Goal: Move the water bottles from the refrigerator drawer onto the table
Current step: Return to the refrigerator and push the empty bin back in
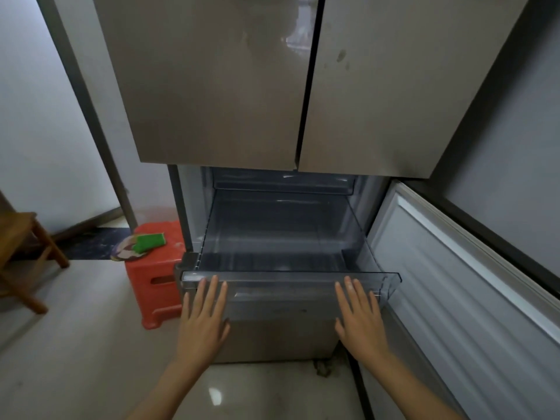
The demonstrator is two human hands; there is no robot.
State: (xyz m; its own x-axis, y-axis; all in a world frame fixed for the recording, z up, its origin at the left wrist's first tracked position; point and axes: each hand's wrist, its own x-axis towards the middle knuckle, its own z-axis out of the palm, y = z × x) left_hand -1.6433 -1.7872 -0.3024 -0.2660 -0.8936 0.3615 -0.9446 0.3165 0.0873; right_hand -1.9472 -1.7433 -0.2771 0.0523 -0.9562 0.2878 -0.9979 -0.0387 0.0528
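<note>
A clear plastic refrigerator drawer [291, 277] is pulled out of the lower compartment, and I see no water bottles inside it. My left hand [204, 316] lies flat, fingers spread, against the left part of the drawer's front panel. My right hand [359, 316] lies flat in the same way against the right part. Neither hand holds anything. The refrigerator's two upper doors [212, 86] are closed. The table does not show in the view.
The lower refrigerator door [469, 283] stands open to the right. A red plastic stool [154, 283] with a green sponge [150, 241] and a plate on it stands left of the drawer. A wooden chair [24, 256] is at the far left.
</note>
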